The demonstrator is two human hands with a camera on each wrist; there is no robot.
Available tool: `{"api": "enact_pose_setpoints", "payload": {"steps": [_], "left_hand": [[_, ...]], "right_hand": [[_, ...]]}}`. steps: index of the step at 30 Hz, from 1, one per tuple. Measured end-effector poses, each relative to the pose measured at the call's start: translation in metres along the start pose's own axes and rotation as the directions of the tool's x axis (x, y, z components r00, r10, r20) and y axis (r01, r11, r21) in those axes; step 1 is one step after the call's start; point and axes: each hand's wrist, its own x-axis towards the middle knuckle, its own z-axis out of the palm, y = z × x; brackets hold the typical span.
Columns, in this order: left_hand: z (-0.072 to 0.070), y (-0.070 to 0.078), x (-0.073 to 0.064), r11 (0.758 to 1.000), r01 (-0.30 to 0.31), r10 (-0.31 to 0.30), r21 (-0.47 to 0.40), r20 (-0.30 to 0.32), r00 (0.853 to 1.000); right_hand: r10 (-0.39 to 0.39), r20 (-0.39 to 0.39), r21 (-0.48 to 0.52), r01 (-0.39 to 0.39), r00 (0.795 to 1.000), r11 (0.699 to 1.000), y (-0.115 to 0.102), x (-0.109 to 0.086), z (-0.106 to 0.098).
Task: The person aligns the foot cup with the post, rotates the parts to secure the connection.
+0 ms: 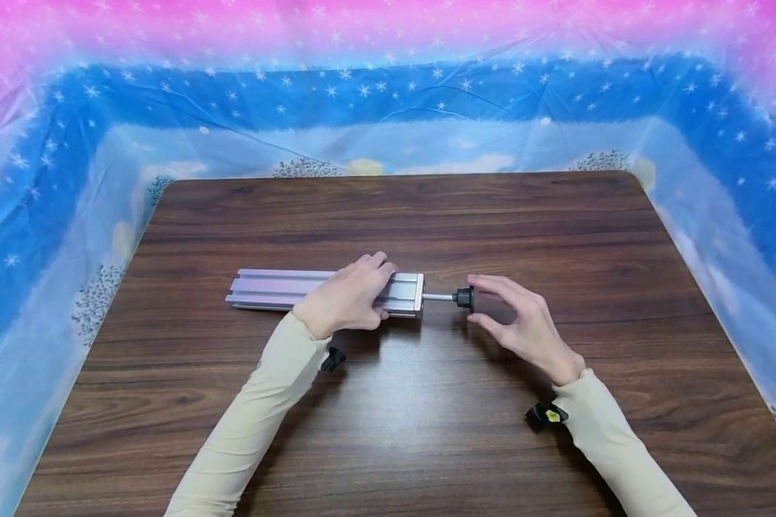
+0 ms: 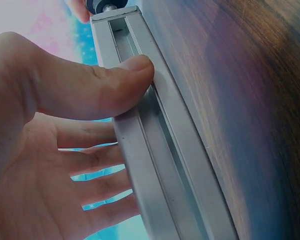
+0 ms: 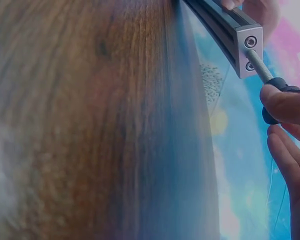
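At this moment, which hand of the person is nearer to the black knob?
Right. The right hand pinches the black knob; the left hand grips the metal bar, farther away, beyond the threaded rod.

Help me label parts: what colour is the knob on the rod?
The knob is black, clearest in the head view.

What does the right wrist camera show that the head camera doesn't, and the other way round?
Only the right wrist view: two round metal screw heads on the end of the silver slotted metal bar.
Only the head view: cream fabric sleeves.
Both: the bar, silvery metal rod, round black knob, brown wood-grain tabletop, left hand and right hand.
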Motion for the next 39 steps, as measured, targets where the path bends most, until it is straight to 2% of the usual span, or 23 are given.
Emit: {"api": "enact_pose_setpoints", "payload": {"steps": [5,18,26,32,39], "left_hand": [[0.0018,-0.0007,-0.0001,1.000,-0.006,0.006,0.007,-0.016,1.000],[0.0030,-0.0003,-0.0005,1.000,-0.010,0.010,0.001,-0.021,1.000],[0.0045,-0.0005,0.0002,1.000,-0.015,0.015,0.015,-0.013,1.000],[0.0047,0.0002,-0.0003,1.000,-0.016,0.016,0.026,-0.002,1.000],[0.0062,0.0006,-0.0015,0.999,-0.019,0.019,0.029,-0.004,1.000]], "right_hand": [[-0.024,-0.016,-0.011,0.024,1.000,1.000,0.0021,-0.0001,0.0011],[0.091,0.040,-0.043,-0.089,0.995,0.995,0.0033,-0.0029,0.0009],[0.121,0.068,-0.070,-0.116,0.990,0.991,0.0038,-0.0024,0.0016],[0.211,0.087,-0.079,-0.205,0.974,0.976,0.0026,-0.0018,0.0020],[0.301,0.156,-0.082,-0.291,0.941,0.953,0.0018,0.0020,0.0032]]}}
